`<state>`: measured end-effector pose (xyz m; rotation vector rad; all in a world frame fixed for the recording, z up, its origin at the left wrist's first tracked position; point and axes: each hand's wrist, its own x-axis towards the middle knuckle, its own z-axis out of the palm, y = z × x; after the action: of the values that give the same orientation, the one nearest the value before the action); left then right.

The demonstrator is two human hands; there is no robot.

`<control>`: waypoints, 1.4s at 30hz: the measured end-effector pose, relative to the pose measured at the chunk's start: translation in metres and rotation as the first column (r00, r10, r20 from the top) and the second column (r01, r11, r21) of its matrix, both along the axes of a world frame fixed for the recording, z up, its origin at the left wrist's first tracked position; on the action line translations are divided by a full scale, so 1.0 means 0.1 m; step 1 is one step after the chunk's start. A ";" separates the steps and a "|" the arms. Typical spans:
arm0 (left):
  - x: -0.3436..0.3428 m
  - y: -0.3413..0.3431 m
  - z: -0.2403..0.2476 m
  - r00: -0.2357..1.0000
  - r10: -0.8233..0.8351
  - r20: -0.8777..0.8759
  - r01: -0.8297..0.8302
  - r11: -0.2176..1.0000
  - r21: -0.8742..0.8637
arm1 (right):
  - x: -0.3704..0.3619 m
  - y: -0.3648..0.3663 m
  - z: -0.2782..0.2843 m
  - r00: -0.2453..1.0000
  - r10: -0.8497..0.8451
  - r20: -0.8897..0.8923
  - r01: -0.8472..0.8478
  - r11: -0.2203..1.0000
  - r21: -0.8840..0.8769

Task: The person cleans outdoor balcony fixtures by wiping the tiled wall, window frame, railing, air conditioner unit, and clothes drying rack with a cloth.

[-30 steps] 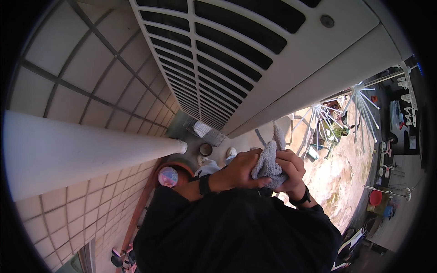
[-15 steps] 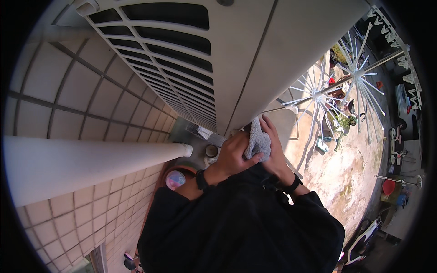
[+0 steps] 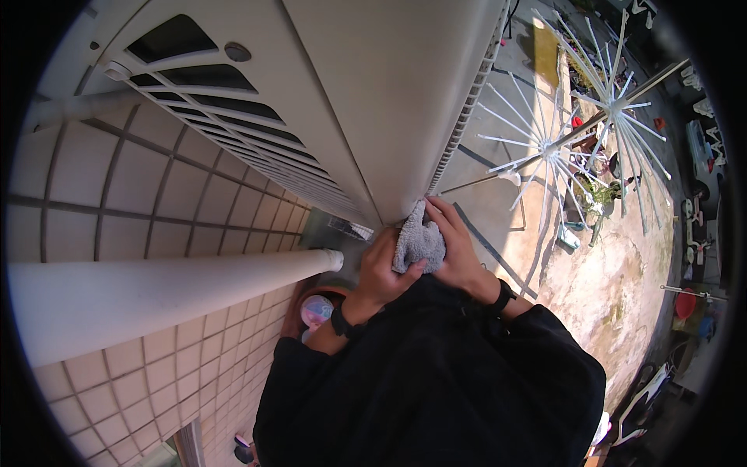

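Observation:
A grey terry cloth [image 3: 421,243] is bunched up between my two hands. My left hand [image 3: 381,268] is closed on its left side, with the thumb pressed across the lower part. My right hand [image 3: 457,253] grips it from the right, fingers stretched up along the fabric. Both hands are at the lower edge of a large pale casing [image 3: 381,93] with a slotted grille [image 3: 257,132], like an outdoor air-conditioner unit. The cloth's top end reaches that edge; whether it touches is unclear.
A thick white pipe [image 3: 179,292] runs along the tiled wall [image 3: 148,187] at left. Below it a reddish-brown pot [image 3: 289,323] holds a colourful round thing [image 3: 317,310]. At right, white many-armed drying racks [image 3: 551,148] stand over a sunlit concrete yard [image 3: 599,311].
My view has shifted, so the casing's right side with a row of slots now shows. My hands appear slightly further left in the picture, still holding the cloth.

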<state>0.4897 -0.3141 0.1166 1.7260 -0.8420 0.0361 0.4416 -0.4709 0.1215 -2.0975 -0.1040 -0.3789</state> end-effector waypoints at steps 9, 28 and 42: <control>-0.01 0.00 0.03 0.999 0.027 -0.036 -0.028 0.999 -0.024 | 0.02 0.00 0.13 0.999 0.007 0.045 -0.003 0.994 -0.106; -0.06 0.04 -0.09 0.997 0.029 -0.074 -0.033 0.998 -0.056 | -0.02 0.06 0.27 0.997 0.037 -0.064 -0.047 0.986 -0.162; -0.11 0.03 -0.13 0.999 0.038 0.023 -0.038 0.999 0.011 | -0.17 0.10 -0.11 0.987 0.094 0.129 -0.100 0.994 0.035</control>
<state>0.4782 -0.3109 0.1040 1.7553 -0.8279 0.0770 0.4245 -0.4608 0.1110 -2.0179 -0.2702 -0.4520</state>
